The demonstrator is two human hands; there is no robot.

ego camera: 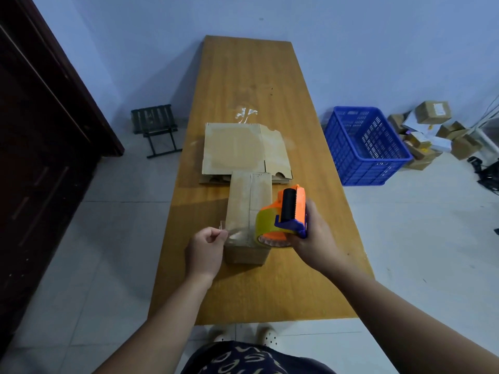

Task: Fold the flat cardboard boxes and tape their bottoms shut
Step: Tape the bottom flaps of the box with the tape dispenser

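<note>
Wooden table (pixel 243 292) runs from lower centre to upper centre of frame.

Nearest, left of centre: left hand (pixel 206 252) pinches the free end of a clear tape strip (pixel 237 234) between thumb and fingertips, with the other fingers curled in. Just right of centre, right hand (pixel 316 238) is wrapped round the handle of the orange-and-blue tape dispenser (pixel 286 214).

The strip spans between the two hands, crosswise over the near end of the folded box (pixel 248 206). The box stands at frame centre with flaps closed and seam up. Cannot tell whether the strip touches the cardboard.

Step in hand, as judged: taping this box's bottom. The next move calls for lowering the strip, pressing it flat, then tearing it on the dispenser's teeth.

Beyond, the flat cardboard stack (pixel 237 149) lies against the box's far end. Farther up is a crumpled tape scrap (pixel 245 114). On the floor are a blue crate (pixel 364 147) upper right and a folding stool (pixel 155 128) upper left.
</note>
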